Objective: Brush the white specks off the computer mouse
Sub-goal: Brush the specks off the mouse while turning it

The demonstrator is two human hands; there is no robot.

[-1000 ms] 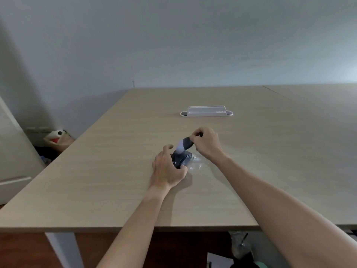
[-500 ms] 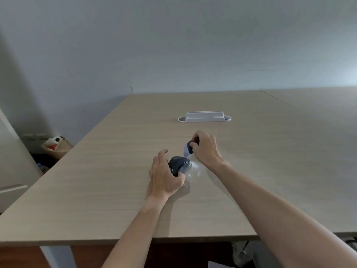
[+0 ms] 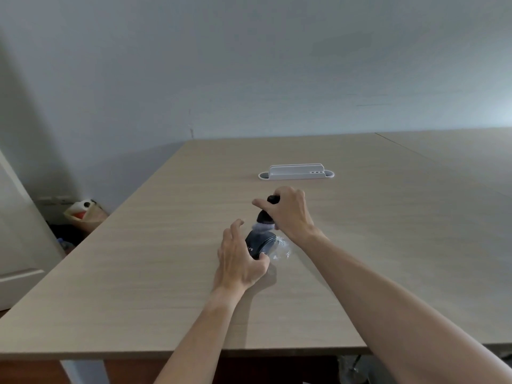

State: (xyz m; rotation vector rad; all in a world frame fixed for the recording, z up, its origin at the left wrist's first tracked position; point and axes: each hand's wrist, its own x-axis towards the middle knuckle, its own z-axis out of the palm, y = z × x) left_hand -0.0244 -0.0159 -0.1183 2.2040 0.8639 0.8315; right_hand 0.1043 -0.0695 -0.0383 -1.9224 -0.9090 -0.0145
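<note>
A dark computer mouse [image 3: 261, 243] lies on the wooden table [image 3: 166, 245], tilted up on its side. My left hand [image 3: 240, 261] grips it from the near left, thumb and fingers around its body. My right hand [image 3: 288, 212] is closed on a small brush [image 3: 264, 218] with a black handle and pale bristles. The bristles touch the far end of the mouse. A patch of white specks and clear wrapping [image 3: 281, 249] lies on the table just right of the mouse.
A white slotted holder [image 3: 296, 172] stands on the table beyond my hands. A seam in the tabletop runs off to the far right. On the floor at the left, by the wall, sits a brown bag [image 3: 84, 213] beside a white door.
The brush has swung from a slant to nearly upright, and its bristles now press on the mouse's far end. My left hand has kept its hold on the mouse.
</note>
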